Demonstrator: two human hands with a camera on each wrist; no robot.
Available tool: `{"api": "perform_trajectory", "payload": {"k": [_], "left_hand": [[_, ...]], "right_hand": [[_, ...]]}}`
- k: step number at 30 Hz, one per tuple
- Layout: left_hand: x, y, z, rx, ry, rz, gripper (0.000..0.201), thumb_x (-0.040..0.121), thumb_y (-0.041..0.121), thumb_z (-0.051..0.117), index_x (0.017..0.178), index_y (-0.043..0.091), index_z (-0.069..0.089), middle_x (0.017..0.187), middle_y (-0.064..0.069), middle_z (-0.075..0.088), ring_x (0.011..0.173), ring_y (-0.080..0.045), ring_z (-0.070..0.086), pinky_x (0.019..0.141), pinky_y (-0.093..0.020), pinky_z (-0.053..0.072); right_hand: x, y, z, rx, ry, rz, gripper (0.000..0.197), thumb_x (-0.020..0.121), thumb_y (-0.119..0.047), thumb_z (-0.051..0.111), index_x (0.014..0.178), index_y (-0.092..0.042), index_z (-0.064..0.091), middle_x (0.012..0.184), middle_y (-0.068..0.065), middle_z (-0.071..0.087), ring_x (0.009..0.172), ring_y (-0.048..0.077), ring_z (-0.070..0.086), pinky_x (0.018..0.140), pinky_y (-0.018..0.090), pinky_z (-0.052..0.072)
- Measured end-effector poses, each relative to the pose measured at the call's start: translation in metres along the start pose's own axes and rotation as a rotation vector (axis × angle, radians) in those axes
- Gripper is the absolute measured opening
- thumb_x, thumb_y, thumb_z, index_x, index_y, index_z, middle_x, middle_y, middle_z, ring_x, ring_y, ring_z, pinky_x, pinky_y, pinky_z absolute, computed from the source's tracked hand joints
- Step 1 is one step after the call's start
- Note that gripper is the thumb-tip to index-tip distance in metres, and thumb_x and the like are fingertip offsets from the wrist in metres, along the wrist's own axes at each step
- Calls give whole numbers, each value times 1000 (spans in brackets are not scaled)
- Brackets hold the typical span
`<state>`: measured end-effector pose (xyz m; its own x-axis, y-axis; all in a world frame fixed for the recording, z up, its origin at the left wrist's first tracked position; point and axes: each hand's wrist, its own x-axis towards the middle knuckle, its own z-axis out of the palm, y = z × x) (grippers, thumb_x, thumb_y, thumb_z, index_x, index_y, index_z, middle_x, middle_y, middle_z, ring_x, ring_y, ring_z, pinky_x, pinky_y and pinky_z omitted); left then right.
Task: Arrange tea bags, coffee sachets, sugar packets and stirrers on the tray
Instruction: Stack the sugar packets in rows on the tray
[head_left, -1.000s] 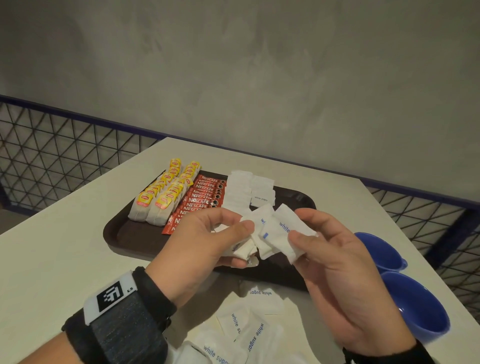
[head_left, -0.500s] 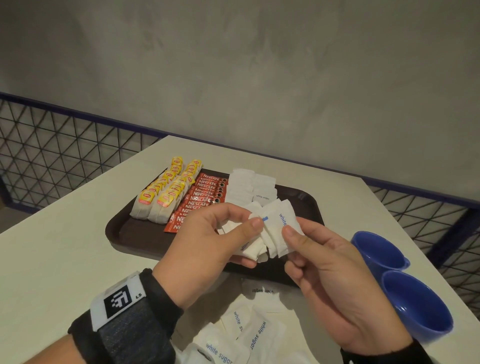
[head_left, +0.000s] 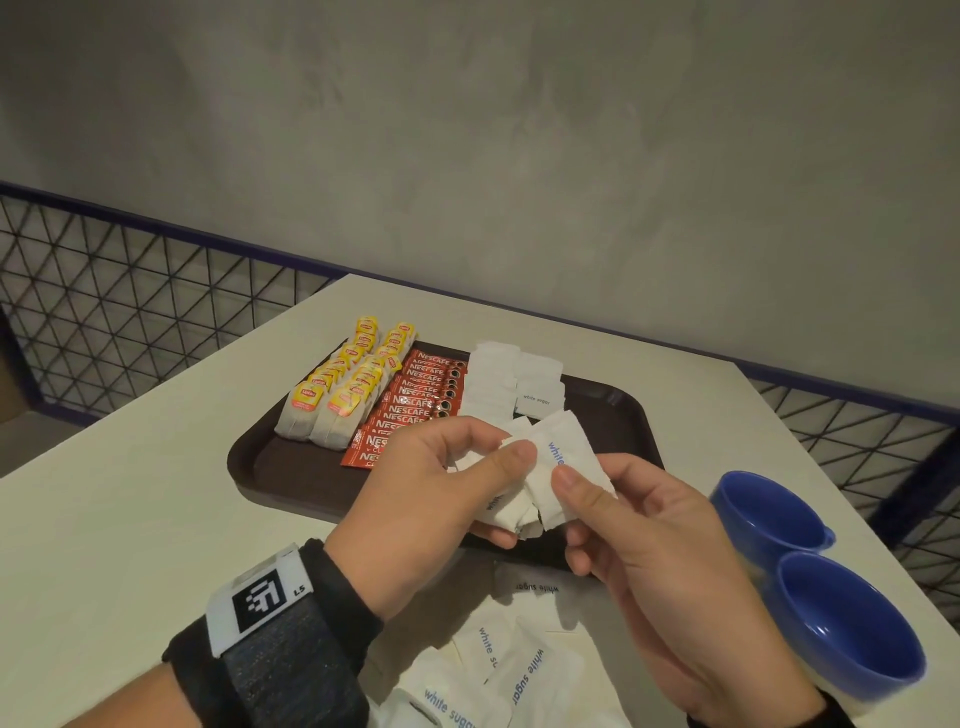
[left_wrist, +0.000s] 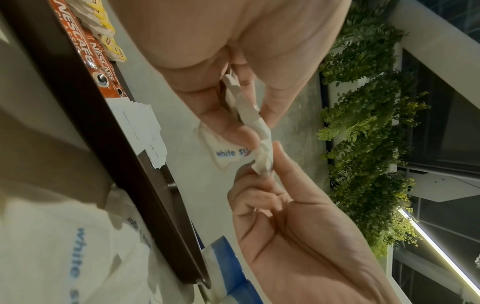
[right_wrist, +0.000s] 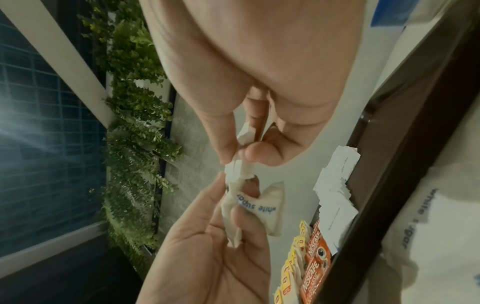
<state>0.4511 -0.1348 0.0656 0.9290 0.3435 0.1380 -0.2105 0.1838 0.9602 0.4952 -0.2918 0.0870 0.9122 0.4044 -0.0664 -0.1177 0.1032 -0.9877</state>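
Above the near rim of the dark brown plastic tray, the left hand and right hand both pinch a small bunch of white paper sugar packets, thumbs clamped against fingers, probably squaring them before laying them down. Its long axis runs roughly upright, leaning away toward the tray's sugar rows.
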Motion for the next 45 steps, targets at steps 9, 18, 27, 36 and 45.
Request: {"api": "perform_trajectory", "payload": {"k": [9,18,27,36,45], "left_hand": [[-1,-3,0,1,22,3,12,89,10,75,77,13,76,76,-2,73,63,-16,68,54,-31,58],[12,9,-15,-177,126,-58,12,90,10,73,81,12,81,98,-8,73,83,-23,73,62,-32,61],[30,20,-46,-307,334,-6,11,94,3,66,92,5,77,112,-16,71,90,-31,75,62,-29,61],[34,17,-48,-312,344,11,12,91,3,68,87,7,78,107,-13,74,76,-25,78,58,-27,60],[34,14,-45,-300,336,30,13,90,0,67,85,6,77,94,-12,76,71,-26,77,54,-25,58]], "right_hand": [[4,2,-6,-4,9,54,30,68,-27,79,93,-9,81,79,21,64,57,19,52,49,32,44],[35,-40,-23,-97,66,13,18,84,-16,74,92,0,78,74,13,63,62,17,54,57,30,46],[159,-27,-35,-947,-62,190,22,86,-9,80,97,7,71,97,29,73,68,19,65,57,23,56],[215,-11,-23,-935,28,231,30,81,9,78,107,9,66,102,28,70,72,27,68,53,30,61],[223,-15,-3,-1119,-28,201,25,72,5,81,85,-2,61,76,21,64,72,33,69,86,56,58]]}}
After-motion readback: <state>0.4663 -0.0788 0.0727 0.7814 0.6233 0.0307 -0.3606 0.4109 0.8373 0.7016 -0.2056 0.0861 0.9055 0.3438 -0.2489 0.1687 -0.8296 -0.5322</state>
